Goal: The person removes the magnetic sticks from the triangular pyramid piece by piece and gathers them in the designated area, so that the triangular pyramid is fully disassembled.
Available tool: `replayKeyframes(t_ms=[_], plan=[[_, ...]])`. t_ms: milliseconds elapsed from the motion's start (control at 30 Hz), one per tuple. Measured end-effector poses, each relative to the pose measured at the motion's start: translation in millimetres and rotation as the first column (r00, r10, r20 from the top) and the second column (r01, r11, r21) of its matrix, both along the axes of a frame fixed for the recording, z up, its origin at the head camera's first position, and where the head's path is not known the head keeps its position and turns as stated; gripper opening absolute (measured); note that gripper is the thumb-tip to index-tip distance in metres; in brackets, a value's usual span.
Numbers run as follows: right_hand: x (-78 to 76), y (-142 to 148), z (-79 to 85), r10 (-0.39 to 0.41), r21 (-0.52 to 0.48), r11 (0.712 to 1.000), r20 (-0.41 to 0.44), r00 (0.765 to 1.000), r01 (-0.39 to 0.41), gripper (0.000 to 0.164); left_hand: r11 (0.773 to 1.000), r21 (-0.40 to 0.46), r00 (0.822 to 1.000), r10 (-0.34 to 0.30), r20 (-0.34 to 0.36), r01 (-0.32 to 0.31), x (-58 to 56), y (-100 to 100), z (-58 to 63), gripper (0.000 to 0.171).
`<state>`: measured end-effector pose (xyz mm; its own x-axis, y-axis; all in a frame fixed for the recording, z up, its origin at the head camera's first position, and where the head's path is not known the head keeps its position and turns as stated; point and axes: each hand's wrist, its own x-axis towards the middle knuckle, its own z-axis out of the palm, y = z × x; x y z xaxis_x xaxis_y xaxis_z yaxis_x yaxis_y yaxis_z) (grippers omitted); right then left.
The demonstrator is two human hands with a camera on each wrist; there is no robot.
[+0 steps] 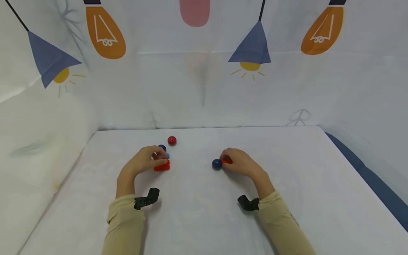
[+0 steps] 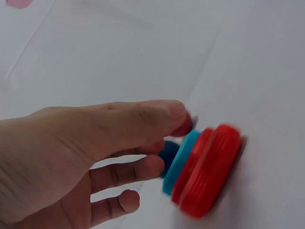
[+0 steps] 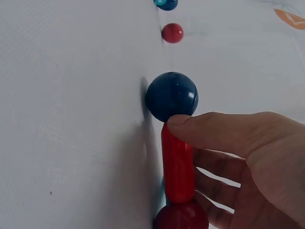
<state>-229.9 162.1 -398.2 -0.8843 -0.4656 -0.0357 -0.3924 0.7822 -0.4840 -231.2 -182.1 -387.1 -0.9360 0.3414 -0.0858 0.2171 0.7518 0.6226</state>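
Observation:
My right hand (image 1: 239, 161) pinches a red rod (image 3: 178, 164) between thumb and fingers. A dark blue ball (image 3: 171, 97) sits at one end of the rod, and a dark red ball (image 3: 182, 217) at the other. In the left wrist view, my left hand (image 2: 95, 143) has its thumb stretched out and its fingers loosely bent beside a red ribbed piece (image 2: 212, 169) and a teal piece (image 2: 181, 161), which lie side by side. Behind those fingers, another dark blue ball (image 2: 168, 156) is partly hidden. Farther back lies a red ball (image 1: 172, 140).
The white table (image 1: 191, 212) ends at a white hanging sheet (image 1: 178, 88) printed with lamps and bulbs. Past the table's right edge shows a dark blue surface (image 1: 366, 173). Each wrist carries a black camera mount (image 1: 148, 198).

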Motion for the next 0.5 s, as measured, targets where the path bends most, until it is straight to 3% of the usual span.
replayKeyframes(t_ms=[133,300,500], plan=[[-0.2,-3,-2.9,-0.006,0.014,1.0,-0.008,1.0,0.006,0.015,0.996,0.029,0.995,-0.085,-0.043,0.086,-0.5,30,-1.0,0.013],[-1.3,-7,-7.6,0.019,0.021,1.0,-0.05,0.999,-0.018,0.014,0.979,0.046,0.976,-0.195,-0.099,0.2,-1.0,79,-12.9,0.026],[1.6,-16,-7.4,0.046,-0.008,0.999,-0.085,0.995,-0.047,0.014,0.972,0.007,0.967,-0.231,-0.107,0.234,4.6,118,-27.6,0.046]])
